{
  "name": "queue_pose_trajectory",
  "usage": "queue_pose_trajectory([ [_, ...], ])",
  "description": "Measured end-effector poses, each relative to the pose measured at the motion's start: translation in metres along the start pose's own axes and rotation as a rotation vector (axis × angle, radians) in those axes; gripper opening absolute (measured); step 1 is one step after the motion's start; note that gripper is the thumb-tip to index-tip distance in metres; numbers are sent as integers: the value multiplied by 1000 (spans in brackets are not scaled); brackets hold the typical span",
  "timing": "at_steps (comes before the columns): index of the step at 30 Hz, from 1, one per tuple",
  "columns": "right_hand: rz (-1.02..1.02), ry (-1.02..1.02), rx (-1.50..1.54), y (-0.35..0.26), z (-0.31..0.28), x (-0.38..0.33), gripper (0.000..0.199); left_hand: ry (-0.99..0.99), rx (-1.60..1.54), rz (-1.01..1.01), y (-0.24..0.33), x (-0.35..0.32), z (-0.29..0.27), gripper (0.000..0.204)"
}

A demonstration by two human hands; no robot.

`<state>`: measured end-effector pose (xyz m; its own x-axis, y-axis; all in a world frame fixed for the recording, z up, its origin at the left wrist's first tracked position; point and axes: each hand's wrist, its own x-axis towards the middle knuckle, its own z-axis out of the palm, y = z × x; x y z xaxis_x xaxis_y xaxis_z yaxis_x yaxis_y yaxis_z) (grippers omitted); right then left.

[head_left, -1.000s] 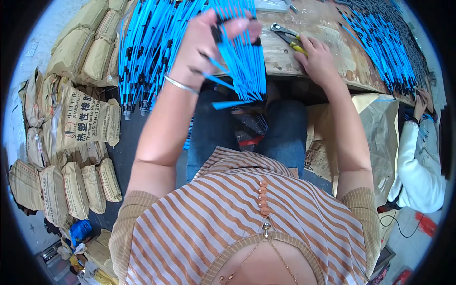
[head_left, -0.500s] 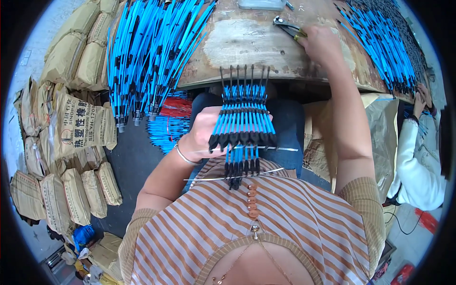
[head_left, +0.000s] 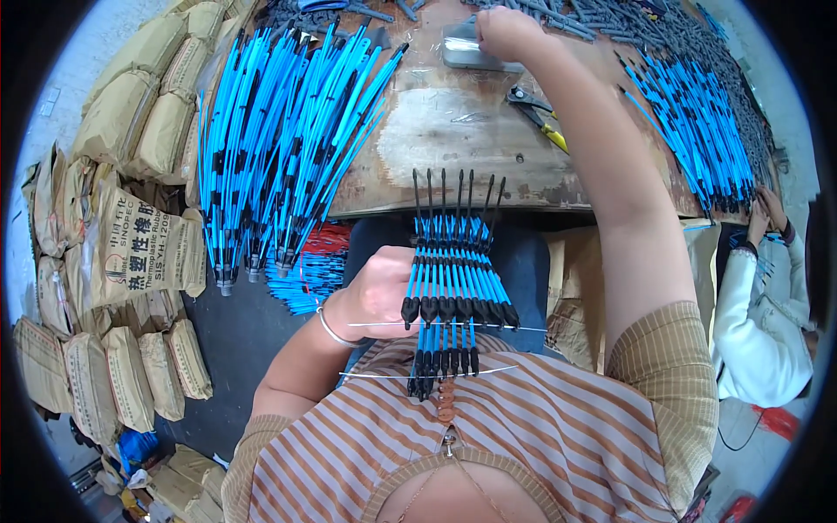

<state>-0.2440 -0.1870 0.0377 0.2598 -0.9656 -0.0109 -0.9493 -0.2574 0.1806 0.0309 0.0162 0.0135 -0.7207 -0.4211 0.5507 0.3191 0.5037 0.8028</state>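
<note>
My left hand is closed round the side of a fan-shaped row of blue rods with black joints and black bulb-shaped ends. Thin pale wires run crosswise through the row near its lower ends. Dark thin tips stick up at its far side. At the far side of the table, my right hand is bent over a shallow grey tray; its fingertips are hidden. A pair of pincers with yellow handles lies on the table, apart from both hands.
Piles of blue rods lie on the left and right of the wooden table. Dark grey parts are heaped along the back. Paper sacks are stacked at left. A co-worker in a white sleeve works at right.
My right hand has let go of the pincers, leaving them on the table, and moved away and left to the tray. The left hand still holds the blue rods; the view has shifted.
</note>
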Motion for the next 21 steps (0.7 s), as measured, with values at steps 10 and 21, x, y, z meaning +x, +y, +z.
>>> queue_pose_trajectory([
  [10,109,192,204,11,24,-9,17,-60,189,14,-8,-3,6,21],
  [21,-76,518,429,-12,-10,-82,18,-50,85,26,-12,-3,5,15],
])
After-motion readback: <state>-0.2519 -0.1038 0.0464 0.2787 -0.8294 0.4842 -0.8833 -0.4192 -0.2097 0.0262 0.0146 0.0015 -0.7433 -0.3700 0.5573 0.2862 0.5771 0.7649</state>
